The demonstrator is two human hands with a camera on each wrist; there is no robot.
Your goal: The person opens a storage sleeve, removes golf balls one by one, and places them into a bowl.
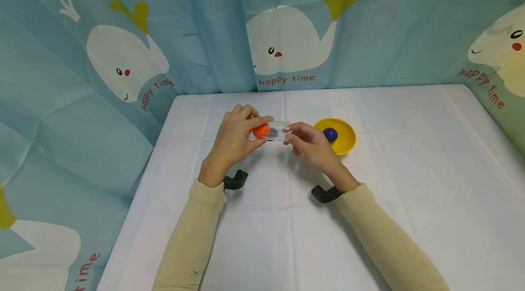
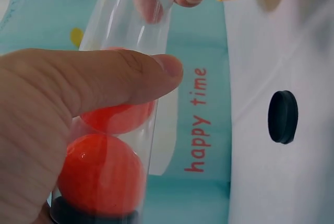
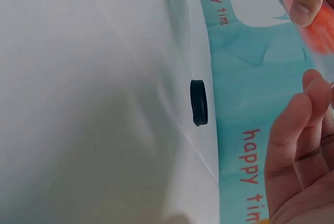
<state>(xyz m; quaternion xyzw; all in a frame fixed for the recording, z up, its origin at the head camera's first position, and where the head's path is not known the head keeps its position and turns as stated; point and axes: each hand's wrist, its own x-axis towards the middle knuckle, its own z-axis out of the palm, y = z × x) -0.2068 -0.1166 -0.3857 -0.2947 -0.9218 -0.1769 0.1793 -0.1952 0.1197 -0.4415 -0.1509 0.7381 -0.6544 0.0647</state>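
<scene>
My left hand (image 1: 235,138) grips a clear plastic tube (image 1: 279,130) above the table, its thumb laid across the wall in the left wrist view. Inside are a red-orange ball (image 2: 102,174) by the black-capped end and another red-orange ball (image 2: 120,117), partly behind the thumb. At the opposite end, the curled fingers of my right hand (image 1: 309,145) hold the tube's rim; one fingertip shows through the clear wall. A loose black cap (image 2: 283,117) stands out on the white cloth, below the tube. Close beyond the right hand, a dark blue ball (image 1: 330,134) lies in a yellow bowl (image 1: 347,139).
A white cloth covers the table (image 1: 418,181). Behind it and along the left side hangs a light blue curtain (image 1: 213,44) printed with whales. Black wrist mounts (image 1: 235,180) stick out from both sleeves over the cloth.
</scene>
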